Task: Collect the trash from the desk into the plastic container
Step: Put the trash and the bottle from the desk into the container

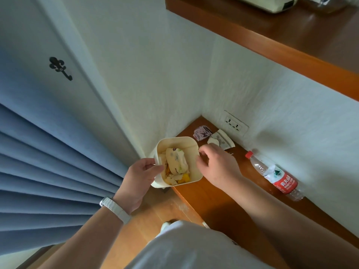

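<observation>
Plastic container (175, 139), part-filled, at worktop (213, 200) end; left hand (138, 181) grip pinching its rim; right hand (217, 166) curled beside rim, grip contents indeterminate; advised: hold container level, close beside wrappers (220, 141) near wall.

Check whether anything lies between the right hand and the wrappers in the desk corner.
Nothing visible. The right hand is at the rim of the container; the grey-white wrapper lies just past its knuckles, the purple wrapper beyond. The bottle lies off to the right.
</observation>
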`<control>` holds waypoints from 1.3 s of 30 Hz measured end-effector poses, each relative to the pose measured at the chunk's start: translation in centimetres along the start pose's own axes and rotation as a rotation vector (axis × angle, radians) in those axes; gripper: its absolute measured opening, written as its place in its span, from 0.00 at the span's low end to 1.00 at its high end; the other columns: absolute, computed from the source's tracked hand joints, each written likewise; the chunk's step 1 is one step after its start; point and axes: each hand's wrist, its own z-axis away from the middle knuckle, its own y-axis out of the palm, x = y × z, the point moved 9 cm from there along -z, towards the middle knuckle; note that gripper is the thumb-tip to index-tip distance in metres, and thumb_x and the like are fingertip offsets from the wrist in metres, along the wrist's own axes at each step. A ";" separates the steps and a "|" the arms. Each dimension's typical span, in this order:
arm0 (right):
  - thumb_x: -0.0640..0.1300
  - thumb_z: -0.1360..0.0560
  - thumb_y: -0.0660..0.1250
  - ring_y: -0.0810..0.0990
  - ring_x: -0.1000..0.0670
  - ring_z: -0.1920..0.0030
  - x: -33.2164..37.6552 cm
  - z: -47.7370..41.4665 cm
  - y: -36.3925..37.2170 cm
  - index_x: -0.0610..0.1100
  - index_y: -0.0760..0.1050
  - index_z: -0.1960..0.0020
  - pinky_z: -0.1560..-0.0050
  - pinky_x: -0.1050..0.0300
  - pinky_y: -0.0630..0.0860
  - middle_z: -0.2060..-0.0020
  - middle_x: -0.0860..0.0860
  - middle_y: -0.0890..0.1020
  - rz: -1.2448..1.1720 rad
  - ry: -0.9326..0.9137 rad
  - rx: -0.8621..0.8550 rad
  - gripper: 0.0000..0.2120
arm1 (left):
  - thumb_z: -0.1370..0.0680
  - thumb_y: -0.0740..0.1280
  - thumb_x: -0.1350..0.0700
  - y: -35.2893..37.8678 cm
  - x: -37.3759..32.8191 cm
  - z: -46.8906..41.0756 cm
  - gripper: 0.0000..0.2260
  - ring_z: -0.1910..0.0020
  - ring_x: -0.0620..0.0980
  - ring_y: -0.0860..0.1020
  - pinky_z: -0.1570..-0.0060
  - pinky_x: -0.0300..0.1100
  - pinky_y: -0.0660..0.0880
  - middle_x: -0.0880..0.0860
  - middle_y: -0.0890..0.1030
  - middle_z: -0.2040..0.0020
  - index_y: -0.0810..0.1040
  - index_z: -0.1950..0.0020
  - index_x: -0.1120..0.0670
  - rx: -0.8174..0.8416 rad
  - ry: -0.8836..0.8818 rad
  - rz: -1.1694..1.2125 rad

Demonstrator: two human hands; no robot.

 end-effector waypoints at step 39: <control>0.41 0.23 0.64 0.75 0.52 0.59 -15.4 4.1 6.5 0.44 0.77 0.50 0.61 0.56 0.75 0.58 0.54 0.75 0.048 0.258 0.231 0.05 | 0.21 0.71 0.57 3.2 1.9 -1.8 0.09 0.71 0.46 0.79 0.74 0.33 0.73 0.51 0.81 0.64 0.82 0.41 0.57 -0.002 -0.084 -0.094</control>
